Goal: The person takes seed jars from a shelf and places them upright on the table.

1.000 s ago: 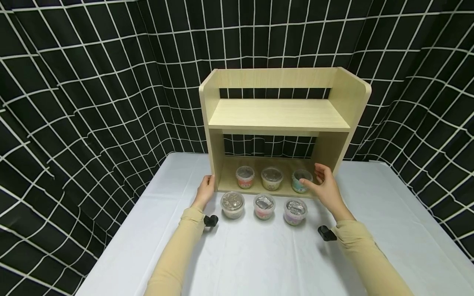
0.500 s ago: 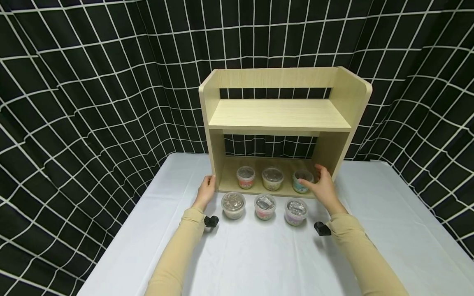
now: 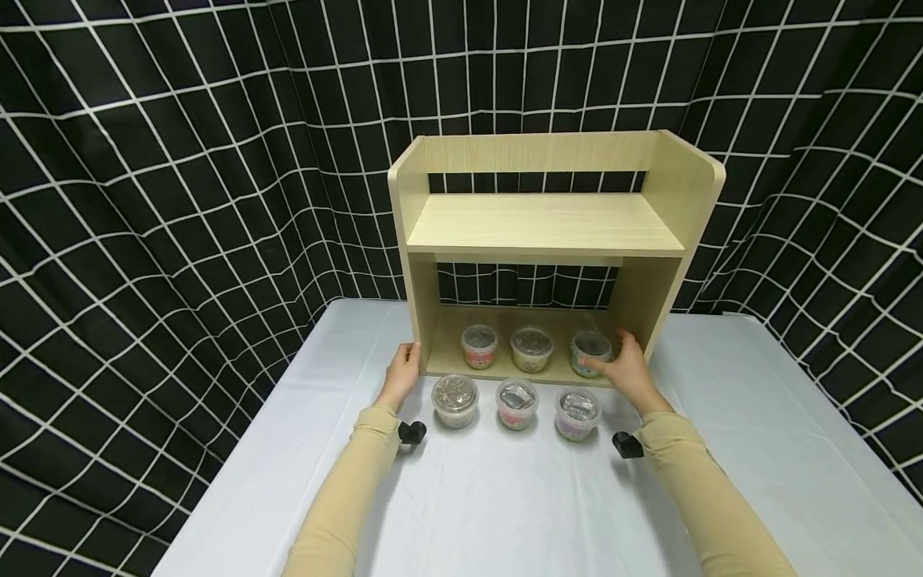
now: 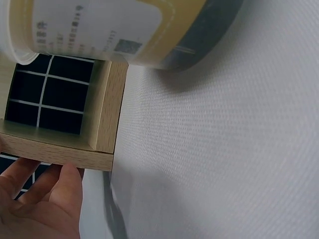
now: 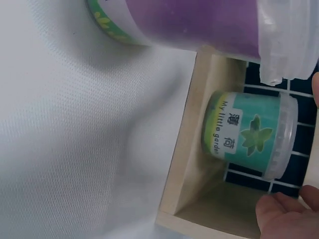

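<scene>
My left hand (image 3: 401,377) touches the outer side of the wooden shelf unit's left panel (image 4: 65,152), fingers (image 4: 70,186) resting against it. My right hand (image 3: 629,374) is spread around the right side of a lidded teal tub (image 3: 590,353) on the bottom shelf, its thumb overlapping the tub's front in the head view. In the right wrist view that teal tub (image 5: 254,132), with a leaf label, stands upright, the lower fingertips (image 5: 269,206) just off its lid. Beside it on the shelf are a cream tub (image 3: 531,350) and a red-labelled tub (image 3: 479,347).
Before the shelf unit (image 3: 544,250) stand a yellow-labelled tub (image 4: 129,32), a pink tub (image 3: 516,404) and a purple tub (image 5: 199,22) on the white tablecloth (image 3: 505,497). Black grid cloth (image 3: 216,160) hangs around. Both wrists carry small black cameras.
My right hand has moved lower and inward around the teal tub, its thumb shifting down across the tub's front. My left hand stays at the side panel.
</scene>
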Available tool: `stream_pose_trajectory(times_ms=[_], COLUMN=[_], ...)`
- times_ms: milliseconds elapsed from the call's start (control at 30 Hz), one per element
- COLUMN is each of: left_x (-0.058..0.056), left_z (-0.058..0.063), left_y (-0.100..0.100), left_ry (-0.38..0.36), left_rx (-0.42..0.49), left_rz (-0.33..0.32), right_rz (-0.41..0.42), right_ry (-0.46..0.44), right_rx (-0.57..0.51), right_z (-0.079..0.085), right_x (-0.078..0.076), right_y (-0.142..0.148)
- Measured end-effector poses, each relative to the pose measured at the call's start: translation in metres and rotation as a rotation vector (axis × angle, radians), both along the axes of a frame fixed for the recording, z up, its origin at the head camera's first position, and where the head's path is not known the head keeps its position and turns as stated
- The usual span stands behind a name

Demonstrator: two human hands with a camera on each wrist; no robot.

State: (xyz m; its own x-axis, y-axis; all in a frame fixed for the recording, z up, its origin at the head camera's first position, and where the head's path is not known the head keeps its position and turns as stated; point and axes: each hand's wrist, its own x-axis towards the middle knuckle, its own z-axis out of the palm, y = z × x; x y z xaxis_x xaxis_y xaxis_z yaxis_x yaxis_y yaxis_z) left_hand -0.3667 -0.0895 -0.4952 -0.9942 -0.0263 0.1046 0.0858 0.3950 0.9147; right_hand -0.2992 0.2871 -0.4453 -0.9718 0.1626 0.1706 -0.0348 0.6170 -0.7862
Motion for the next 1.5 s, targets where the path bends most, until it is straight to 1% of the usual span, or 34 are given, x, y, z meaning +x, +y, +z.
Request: stream_pose_trajectory(times_ms=[233,400,633,833,933,1200,1500], left_x=[-0.002,-0.003,0.0,0.0,-0.001,-0.002,0.001], left_z=[-0.002,-0.004,-0.004,-0.005,-0.005,-0.002,0.0], left_y=[-0.001,-0.001,-0.001,0.0,0.0,0.0,0.0], left_ry=[0.0,0.008,0.01,0.005,0.004,0.008,0.003], left_rx=[-0.016,-0.015,-0.006,-0.012,-0.01,-0.014,-0.015], left_rz=[0.006,0.012,0.008,0.002,-0.004,0.002,0.005], right_rz=[-0.003,-0.006,-0.017,-0.034,-0.043,-0.063,-0.068], right_ry=[-0.026,-0.011,-0.056,-0.01,-0.001,0.008,0.017], right_rx=[0.031,0.027,0.019,0.05,0.04,0.013,0.017], right_z=[-0.003,-0.005,-0.014,-0.027,-0.03,-0.031,-0.03], right_x=[-0.007,-0.01,-0.014,-0.019,-0.019,-0.022,-0.02], right_y=[0.0,0.0,-0.001,0.0,0.0,-0.002,-0.002])
